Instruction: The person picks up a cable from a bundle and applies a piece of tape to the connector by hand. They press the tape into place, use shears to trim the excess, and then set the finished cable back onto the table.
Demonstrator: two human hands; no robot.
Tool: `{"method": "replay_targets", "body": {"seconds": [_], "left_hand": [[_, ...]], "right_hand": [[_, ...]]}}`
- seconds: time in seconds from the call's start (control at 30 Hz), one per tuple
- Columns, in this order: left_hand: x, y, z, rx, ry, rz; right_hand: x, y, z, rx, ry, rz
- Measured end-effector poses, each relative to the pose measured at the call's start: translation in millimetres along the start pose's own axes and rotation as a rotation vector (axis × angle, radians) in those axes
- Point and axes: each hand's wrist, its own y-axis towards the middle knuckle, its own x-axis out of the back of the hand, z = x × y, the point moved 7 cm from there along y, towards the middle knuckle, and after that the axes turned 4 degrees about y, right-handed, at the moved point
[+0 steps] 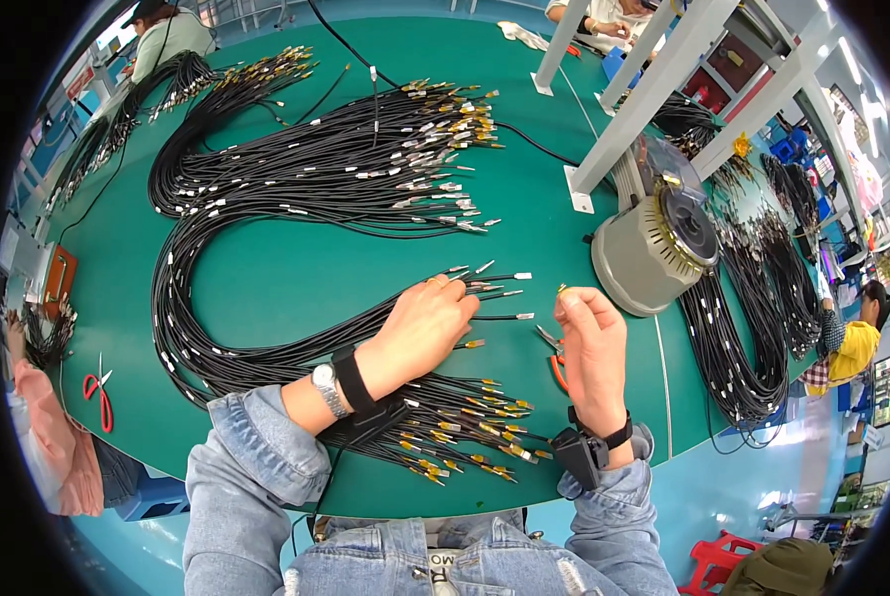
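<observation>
My left hand (427, 330) is closed over a bundle of thin black cables (266, 366), near their ends, and several tips poke out past its fingers. The cables have white labels, and many ends nearest me carry yellow sleeves and metal tips. To its right, my right hand (592, 348) is raised with thumb and fingers pinched on a small gold-coloured metal piece (563, 289). Its exact kind is too small to tell. Partly behind the right hand lie pliers with red handles (558, 373).
A grey rounded machine (644, 248) stands right on the green table (524, 79), beside metal posts (653, 99). Another cable bundle (316, 149) lies farther back. Red-handled scissors (101, 397) are at left. More cables (733, 338) hang at right; several people sit around.
</observation>
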Motion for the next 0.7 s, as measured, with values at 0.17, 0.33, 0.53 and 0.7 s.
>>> {"method": "replay_targets", "body": {"seconds": [0.17, 0.33, 0.53, 0.7], "left_hand": [[-5.8, 7.2, -0.5, 0.043, -0.035, 0.003], [-15.4, 12.5, -1.5, 0.036, -0.165, 0.051], [4.0, 13.5, -11.7, 0.069, -0.294, -0.056], [21.5, 14.2, -16.6, 0.216, -0.595, -0.166]], "right_hand": [[3.5, -0.9, -6.9, -0.039, 0.047, 0.02], [3.3, -3.1, -5.5, -0.058, 0.044, 0.02], [8.1, -7.2, 1.3, -0.014, 0.114, 0.013], [4.4, -18.3, 0.5, 0.016, 0.175, -0.018]]}}
